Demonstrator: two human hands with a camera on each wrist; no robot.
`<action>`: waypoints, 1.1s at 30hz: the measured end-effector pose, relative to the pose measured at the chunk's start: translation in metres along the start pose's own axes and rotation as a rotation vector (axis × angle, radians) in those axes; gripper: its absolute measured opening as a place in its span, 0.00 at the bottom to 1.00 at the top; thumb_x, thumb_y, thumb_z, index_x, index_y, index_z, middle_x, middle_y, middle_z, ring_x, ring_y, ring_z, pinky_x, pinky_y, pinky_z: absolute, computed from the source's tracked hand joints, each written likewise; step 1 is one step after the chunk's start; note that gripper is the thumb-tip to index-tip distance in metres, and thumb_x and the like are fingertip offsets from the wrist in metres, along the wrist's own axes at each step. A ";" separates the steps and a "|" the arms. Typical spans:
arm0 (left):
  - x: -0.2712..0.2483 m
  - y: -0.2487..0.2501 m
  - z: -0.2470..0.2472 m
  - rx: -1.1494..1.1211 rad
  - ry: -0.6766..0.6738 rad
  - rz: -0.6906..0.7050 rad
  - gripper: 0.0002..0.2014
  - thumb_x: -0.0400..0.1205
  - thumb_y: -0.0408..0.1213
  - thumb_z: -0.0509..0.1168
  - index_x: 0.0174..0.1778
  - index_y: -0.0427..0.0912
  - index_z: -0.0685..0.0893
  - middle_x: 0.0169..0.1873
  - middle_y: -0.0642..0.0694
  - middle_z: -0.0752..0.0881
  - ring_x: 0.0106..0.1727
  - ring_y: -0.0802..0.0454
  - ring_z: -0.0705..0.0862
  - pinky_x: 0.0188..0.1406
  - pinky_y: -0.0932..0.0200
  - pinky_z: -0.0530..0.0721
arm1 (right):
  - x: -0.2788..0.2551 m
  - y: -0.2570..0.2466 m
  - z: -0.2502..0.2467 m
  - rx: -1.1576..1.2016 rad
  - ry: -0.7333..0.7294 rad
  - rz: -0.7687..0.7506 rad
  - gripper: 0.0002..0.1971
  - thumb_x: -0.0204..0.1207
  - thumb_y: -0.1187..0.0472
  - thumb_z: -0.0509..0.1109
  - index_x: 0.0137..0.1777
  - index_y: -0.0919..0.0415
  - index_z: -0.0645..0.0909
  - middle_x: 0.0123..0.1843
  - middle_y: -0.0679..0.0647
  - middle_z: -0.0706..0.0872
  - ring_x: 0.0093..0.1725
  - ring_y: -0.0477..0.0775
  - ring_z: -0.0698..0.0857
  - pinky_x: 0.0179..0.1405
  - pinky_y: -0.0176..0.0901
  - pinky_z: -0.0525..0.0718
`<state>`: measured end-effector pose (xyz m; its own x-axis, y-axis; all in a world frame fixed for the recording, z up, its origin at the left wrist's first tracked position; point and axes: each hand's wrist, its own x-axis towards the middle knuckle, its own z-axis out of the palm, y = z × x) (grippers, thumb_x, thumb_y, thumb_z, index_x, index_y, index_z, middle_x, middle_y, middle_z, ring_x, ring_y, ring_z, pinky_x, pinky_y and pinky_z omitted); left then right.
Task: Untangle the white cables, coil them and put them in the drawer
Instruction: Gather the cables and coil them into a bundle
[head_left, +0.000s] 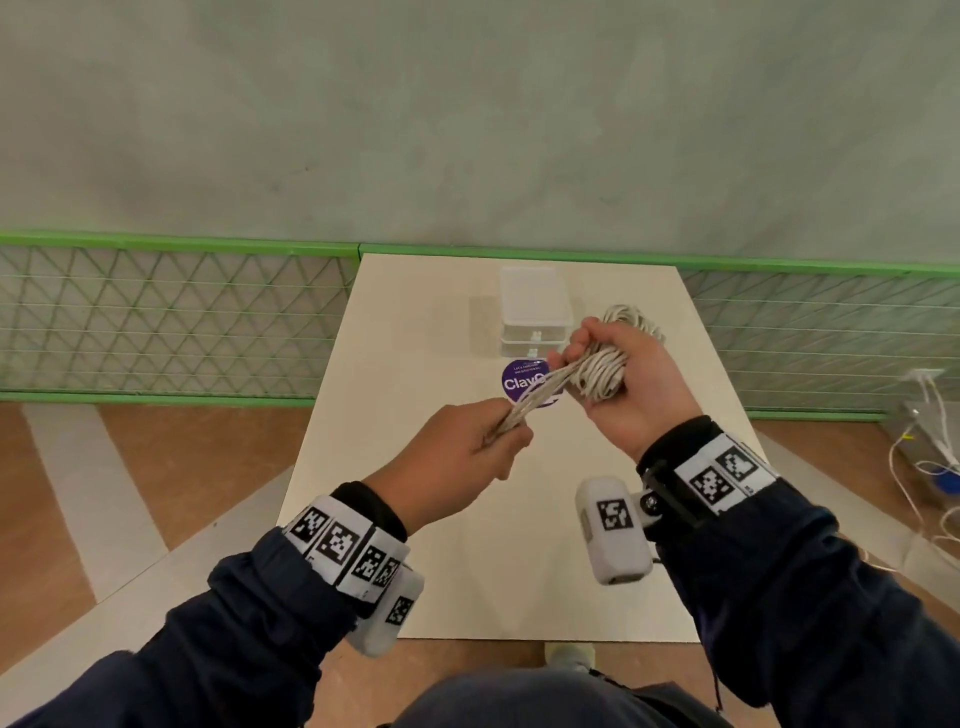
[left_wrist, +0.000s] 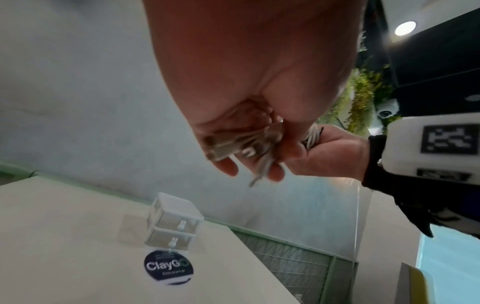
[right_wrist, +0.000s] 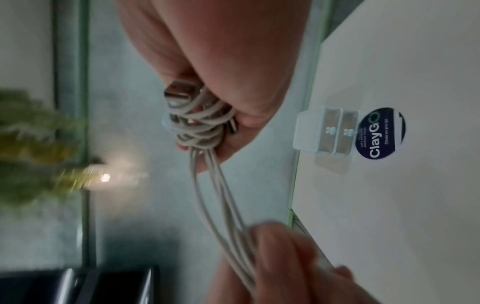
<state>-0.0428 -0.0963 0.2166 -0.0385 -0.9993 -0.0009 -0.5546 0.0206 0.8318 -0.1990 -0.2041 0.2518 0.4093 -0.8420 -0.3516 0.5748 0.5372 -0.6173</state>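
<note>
Above the white table (head_left: 415, 545), both hands hold a bundle of white cables (head_left: 597, 371). My right hand (head_left: 618, 379) grips the tangled, knotted part (right_wrist: 197, 121), where metal USB plugs (right_wrist: 176, 92) stick out. Several strands (right_wrist: 221, 195) run taut from there down to my left hand (head_left: 478, 447), which pinches them between thumb and fingers (right_wrist: 275, 246). More coiled cable (head_left: 631, 317) shows behind the right hand. A small clear two-drawer box (head_left: 532, 312) stands at the table's far side, both drawers shut (left_wrist: 172, 228).
A round purple ClayGo sticker (left_wrist: 168, 266) lies on the table just in front of the drawer box. Green mesh fencing (head_left: 171, 317) runs behind the table. Loose white wires (head_left: 930, 467) lie on the floor at the right.
</note>
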 end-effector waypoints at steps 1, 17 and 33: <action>0.000 0.000 0.000 -0.030 -0.019 -0.022 0.09 0.87 0.42 0.64 0.42 0.45 0.84 0.32 0.45 0.89 0.34 0.46 0.87 0.42 0.44 0.85 | 0.001 -0.003 0.000 0.015 0.004 0.001 0.09 0.85 0.69 0.62 0.42 0.63 0.76 0.30 0.55 0.78 0.26 0.51 0.78 0.32 0.44 0.89; 0.012 -0.003 -0.047 -0.464 -0.415 -0.330 0.07 0.75 0.21 0.72 0.42 0.35 0.92 0.34 0.38 0.91 0.27 0.51 0.86 0.26 0.63 0.81 | -0.027 0.028 0.022 -1.775 -0.468 -0.387 0.30 0.51 0.30 0.85 0.41 0.51 0.80 0.34 0.45 0.86 0.35 0.44 0.84 0.36 0.46 0.84; 0.009 -0.022 -0.007 -0.250 -0.166 -0.318 0.06 0.77 0.39 0.72 0.38 0.43 0.82 0.30 0.51 0.83 0.32 0.56 0.78 0.37 0.58 0.76 | 0.009 0.083 -0.031 -2.067 -0.371 -0.435 0.16 0.74 0.55 0.70 0.61 0.57 0.75 0.44 0.56 0.90 0.38 0.63 0.83 0.34 0.48 0.74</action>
<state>-0.0256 -0.1062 0.2020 -0.0425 -0.9354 -0.3511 -0.3432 -0.3164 0.8844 -0.1695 -0.1685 0.1758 0.7313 -0.6801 -0.0523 -0.6456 -0.6653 -0.3750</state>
